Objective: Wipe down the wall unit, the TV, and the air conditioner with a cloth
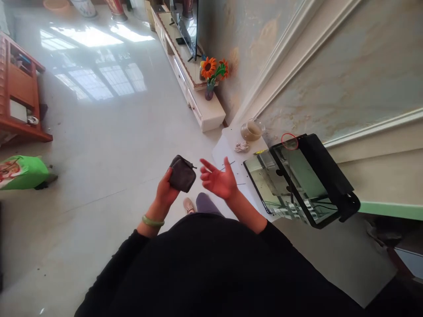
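Note:
My left hand (166,188) is closed around the left side of a small dark zip wallet (183,174), holding it out in front of my body. The wallet has rounded corners, and a zip pull sticks out at its upper right. Just to the right, my right hand (218,178) is held palm up with its fingers spread and nothing in it. A gap separates it from the wallet. A pale green bangle (153,221) circles my left wrist.
On my right, a white cabinet (228,152) bears a glass pot (253,130) and a black glass-fronted appliance (297,176). A TV stand (211,116) with a flower vase (209,91) stands ahead. At left are a wooden cabinet (23,83) and a green bag (31,171).

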Demonstrator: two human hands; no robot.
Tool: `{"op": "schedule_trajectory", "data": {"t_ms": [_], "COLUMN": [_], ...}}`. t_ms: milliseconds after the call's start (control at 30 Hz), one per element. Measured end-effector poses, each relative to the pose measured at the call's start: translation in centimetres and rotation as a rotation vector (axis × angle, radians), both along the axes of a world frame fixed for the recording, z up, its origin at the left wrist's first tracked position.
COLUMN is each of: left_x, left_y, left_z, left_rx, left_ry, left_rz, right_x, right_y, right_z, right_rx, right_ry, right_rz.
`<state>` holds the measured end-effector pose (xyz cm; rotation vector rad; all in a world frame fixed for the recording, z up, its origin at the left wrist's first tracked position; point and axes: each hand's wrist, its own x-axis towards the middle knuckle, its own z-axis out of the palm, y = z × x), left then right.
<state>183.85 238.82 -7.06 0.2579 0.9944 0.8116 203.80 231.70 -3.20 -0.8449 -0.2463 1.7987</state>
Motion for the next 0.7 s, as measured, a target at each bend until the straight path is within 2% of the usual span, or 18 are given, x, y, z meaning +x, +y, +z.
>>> {"op": "schedule_trajectory", "data": {"t_ms": [133, 233, 367, 533, 633, 700], "left_x": [0.7, 1.9, 3.7, 6.0, 7.4, 8.2], "left_y": [4.9, 8.7, 14.7, 21.9, 25.4, 27.3], "left_z": [1.1, 1.3, 1.6, 2.7, 3.1, 2.9], "left_rx": [-0.025, -0.03, -0.025, 0.0, 0.033, 0.062], "left_ry": [-0.082, -0.063, -0.032, 0.0, 0.017, 0.022], "left_rz": [-0.011, -0.035, -0.049, -0.052, -0.044, -0.085], "right_x": [2.1, 2.6, 3.6, 5.6, 6.0, 5.7], "right_y": [5.1, 10.0, 17.7, 27.2, 31.8, 34.3], "right_z": [-0.6, -1.3, -1.9, -1.9, -2.3, -3.0], "right_rx": [-0.04, -0.03, -0.024, -0.004, 0.065, 0.129], "right_ry": [-0.064, -0.1, -0.044, -0.019, -0.086, -0.139], "right_rz": [-0.094, -0.055, -0.001, 0.161, 0.312, 0.422]}}
